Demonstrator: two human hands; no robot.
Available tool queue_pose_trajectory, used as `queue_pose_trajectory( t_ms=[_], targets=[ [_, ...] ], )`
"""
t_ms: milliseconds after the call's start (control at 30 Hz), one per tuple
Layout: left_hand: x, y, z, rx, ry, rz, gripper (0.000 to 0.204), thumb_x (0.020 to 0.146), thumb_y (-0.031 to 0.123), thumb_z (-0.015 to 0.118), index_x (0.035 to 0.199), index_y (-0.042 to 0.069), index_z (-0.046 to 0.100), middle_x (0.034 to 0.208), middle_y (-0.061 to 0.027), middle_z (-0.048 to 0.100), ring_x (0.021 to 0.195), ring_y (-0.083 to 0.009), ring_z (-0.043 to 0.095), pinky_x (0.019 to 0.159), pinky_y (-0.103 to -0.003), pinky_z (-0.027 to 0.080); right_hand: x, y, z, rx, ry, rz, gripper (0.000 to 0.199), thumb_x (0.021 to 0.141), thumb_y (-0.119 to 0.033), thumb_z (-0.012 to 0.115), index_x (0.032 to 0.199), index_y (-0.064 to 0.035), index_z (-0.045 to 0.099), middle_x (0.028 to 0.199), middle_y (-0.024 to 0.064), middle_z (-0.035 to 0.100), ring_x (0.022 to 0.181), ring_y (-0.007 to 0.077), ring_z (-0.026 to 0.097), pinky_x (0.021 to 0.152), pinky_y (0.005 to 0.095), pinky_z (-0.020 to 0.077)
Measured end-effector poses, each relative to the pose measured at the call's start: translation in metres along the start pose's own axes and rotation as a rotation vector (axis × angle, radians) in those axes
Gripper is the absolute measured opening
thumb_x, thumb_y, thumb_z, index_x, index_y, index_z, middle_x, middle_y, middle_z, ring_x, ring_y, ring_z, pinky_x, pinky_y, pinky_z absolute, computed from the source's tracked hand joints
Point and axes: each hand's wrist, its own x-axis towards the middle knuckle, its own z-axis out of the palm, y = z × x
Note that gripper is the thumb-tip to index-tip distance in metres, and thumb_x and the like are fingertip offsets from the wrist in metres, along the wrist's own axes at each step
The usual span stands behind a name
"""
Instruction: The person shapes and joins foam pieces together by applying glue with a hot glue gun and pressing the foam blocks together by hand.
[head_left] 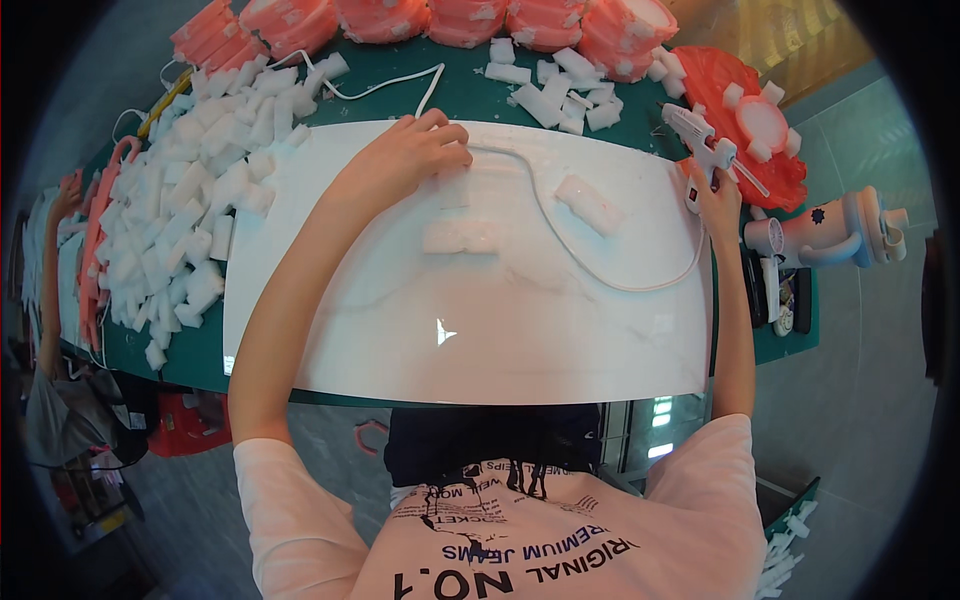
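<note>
white foam block [455, 160] under the curled left hand [405, 155], right hand [715, 190] wrapped around glue gun [705, 140]

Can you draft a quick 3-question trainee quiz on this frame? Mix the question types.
1. True or false: the right hand holds a white glue gun.
2. Multiple choice: where does the left hand rest? A) on the heap of loose white foam pieces B) on a white foam block at the far edge of the white board C) on the pink bottle
3. Fill in: the glue gun's white ____ loops across the board.

Key: 1 true; 2 B; 3 cord.
</note>
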Motion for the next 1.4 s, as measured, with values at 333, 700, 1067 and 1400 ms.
queue_pose_trajectory(
  t_ms=[333,700,1067,1400],
  targets=[
    [-0.016,0.019,-0.015,-1.612,0.195,-0.211,0.039,0.088,0.021,0.057,0.117,-0.003,0.048,0.113,-0.0107,0.054,0.111,-0.0223,0.050,0.097,-0.034,0.039,-0.008,0.016,-0.011,0.120,-0.054,-0.104,0.047,0.084,-0.032,0.061,0.118,0.0008,0.053,0.099,0.0162,0.063,0.085,0.0180,0.062,0.079,0.0286,0.0464],
    [-0.036,0.038,-0.021,-1.832,0.262,-0.289,0.044,0.086,0.023,0.062,0.117,-0.004,0.048,0.110,-0.0109,0.054,0.103,-0.0212,0.054,0.090,-0.031,0.043,-0.046,-0.011,-0.034,0.019,-0.067,-0.070,0.046,0.085,-0.026,0.061,0.120,0.0023,0.053,0.109,0.0192,0.060,0.093,0.0228,0.061,0.084,0.0310,0.0454],
    [-0.042,0.058,-0.018,-0.528,0.338,-0.223,0.033,0.064,0.008,0.075,0.095,0.006,0.065,0.089,-0.0058,0.059,0.083,-0.0187,0.056,0.071,-0.029,0.048,-0.111,-0.161,0.011,0.382,-0.365,-0.795,0.034,0.063,0.003,0.072,0.095,-0.0070,0.066,0.107,0.0100,0.061,0.087,0.0215,0.060,0.074,0.0278,0.0497],
    [-0.050,0.049,-0.006,-0.630,0.247,-0.295,0.031,0.066,0.011,0.076,0.095,0.006,0.066,0.088,-0.0051,0.060,0.083,-0.0190,0.056,0.072,-0.029,0.048,-0.097,-0.161,0.065,0.344,-0.494,-0.886,0.030,0.066,-0.001,0.074,0.093,-0.0112,0.068,0.099,0.0037,0.061,0.079,0.0161,0.061,0.066,0.0248,0.0522]
  ],
)
